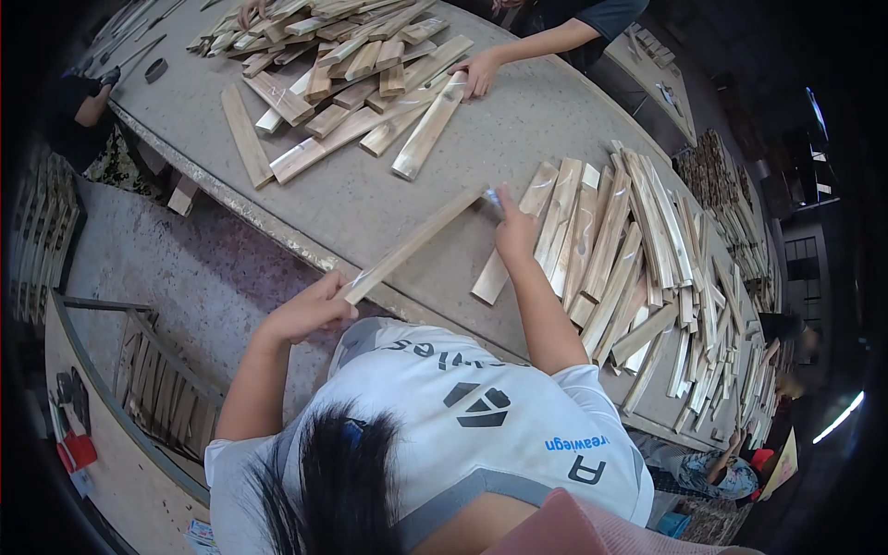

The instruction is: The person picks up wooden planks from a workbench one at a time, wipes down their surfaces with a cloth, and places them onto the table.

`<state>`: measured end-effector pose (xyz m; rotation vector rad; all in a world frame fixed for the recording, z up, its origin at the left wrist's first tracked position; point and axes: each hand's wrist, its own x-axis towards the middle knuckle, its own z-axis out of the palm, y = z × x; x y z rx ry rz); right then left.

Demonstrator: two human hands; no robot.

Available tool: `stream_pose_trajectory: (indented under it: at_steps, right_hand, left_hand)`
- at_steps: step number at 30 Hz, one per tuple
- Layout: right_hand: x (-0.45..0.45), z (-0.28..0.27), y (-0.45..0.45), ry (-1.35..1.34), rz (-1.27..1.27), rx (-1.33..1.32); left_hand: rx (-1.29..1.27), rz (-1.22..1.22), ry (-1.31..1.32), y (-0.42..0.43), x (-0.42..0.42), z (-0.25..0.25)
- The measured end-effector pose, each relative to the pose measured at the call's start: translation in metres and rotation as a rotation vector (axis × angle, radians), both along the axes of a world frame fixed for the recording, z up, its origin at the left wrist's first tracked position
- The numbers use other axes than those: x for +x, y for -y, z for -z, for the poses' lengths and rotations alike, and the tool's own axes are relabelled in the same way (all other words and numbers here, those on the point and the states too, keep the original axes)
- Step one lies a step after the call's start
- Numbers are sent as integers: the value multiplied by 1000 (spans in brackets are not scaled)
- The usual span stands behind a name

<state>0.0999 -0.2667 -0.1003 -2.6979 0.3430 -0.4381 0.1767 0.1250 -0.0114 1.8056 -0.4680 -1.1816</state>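
Note:
A long wooden slat [421, 240] is held tilted above the near edge of the table. My left hand [310, 303] is closed around its near end, thumb along the wood. By the slat's far end is my right hand [515, 228], its fingers closed. A small bluish-white thing shows at the right fingertips, touching or just beside the slat's end; it is too small and blurred to name. To the right of my right hand lies a spread row of wooden slats [610, 250], some with white chalk-like marks.
A heap of loose wooden slats [361, 74] covers the table's [324, 208] far side. Across from me, a co-worker's hand [479, 74] touches one slat there. Another person [88, 111] stands at the far left. A metal-framed rack [157, 351] holding wood stands at lower left.

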Motion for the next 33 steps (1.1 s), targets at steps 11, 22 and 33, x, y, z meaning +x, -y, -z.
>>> stream_pose_trajectory:
  at_steps: [11,22,33]
  right_hand:
    - [24,-9,-55,-157,-204,-9]
    - [30,2,-40,-224,48,74]
    - [39,-26,-57,-71,-333,-25]
  left_hand:
    - [-360,-395,-728,25,-4,-17]
    - [-508,-464,-941,28,4,-17]
    - [-402,-389,-979,14,27,-10]
